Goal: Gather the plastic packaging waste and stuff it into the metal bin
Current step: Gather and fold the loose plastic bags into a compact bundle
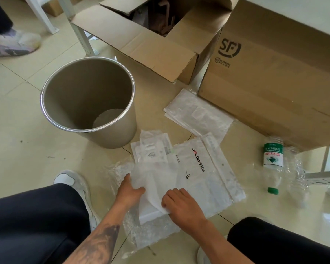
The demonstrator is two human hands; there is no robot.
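Observation:
A round metal bin (69, 126) stands open on the tiled floor at the left centre, with a bit of clear plastic at its bottom. In front of it lies a pile of white plastic bags (194, 168) over bubble wrap (152, 233). My left hand (130, 191) grips the pile's left edge. My right hand (181, 204) pinches a folded sheet of the same pile. A second stack of clear bags (196, 113) lies farther back on the right.
An open cardboard box (141, 39) and a large SF-printed box (274, 77) stand behind. An empty plastic bottle (272, 164) lies on crumpled clear wrap at the right. Another person's shoe (13, 44) is at the top left. My knees frame the bottom.

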